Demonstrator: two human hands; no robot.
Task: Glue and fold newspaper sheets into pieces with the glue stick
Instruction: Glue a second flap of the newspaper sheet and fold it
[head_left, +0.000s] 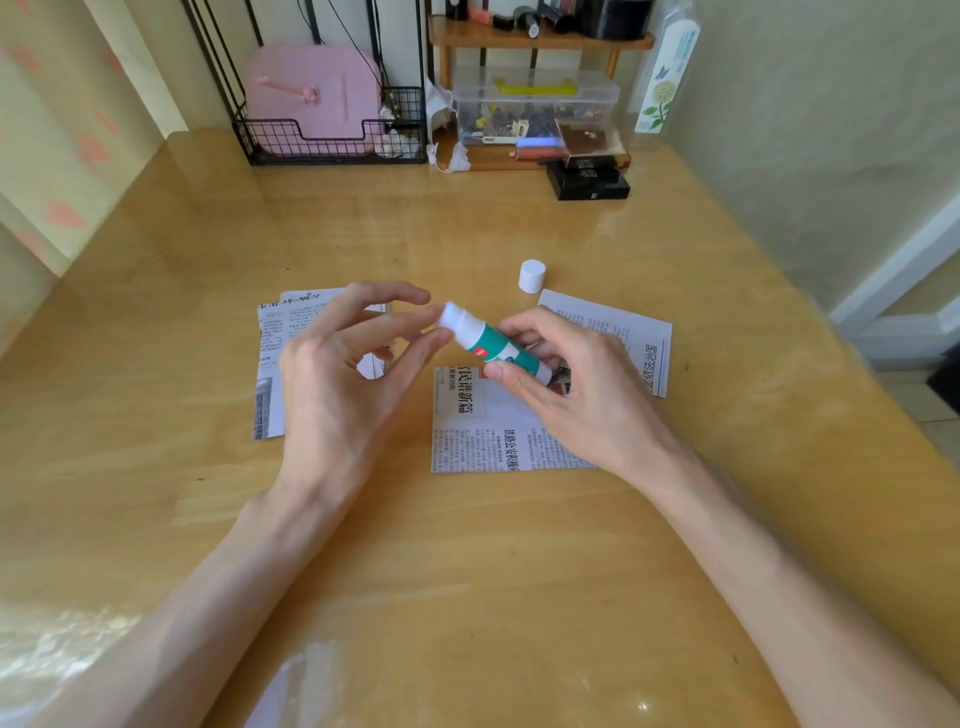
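Right hand fingers: the right hand (571, 384) is closed around the lower body of the glue stick (493, 345) — thumb on the near side, the other fingers wrapped over the far side.
Left hand fingers: the left hand (343, 374) has its fingers spread and curved; thumb and one fingertip pinch the white top end of the stick, while the index finger stays free above it.
Glue stick: green and white tube, tilted, held in the air between both hands, its white end pointing to the left hand.
Cap: the white cap (532, 276) stands alone on the table, just beyond the right fingers, not touching any paper.
Middle sheet: a newspaper piece (483, 436) lies flat directly under the right hand, partly hidden by it.
Left sheets: a small stack of newspaper pieces (270, 374) lies under and behind the left fingers.
Right sheet: one more newspaper piece (639, 343) lies beyond the right knuckles.
Table: wooden table (467, 571) with a shiny surface — both forearms reach over it.
Far edge: a wire basket (332, 140) with a pink object and a clear storage box (535, 104), well apart from the hands.
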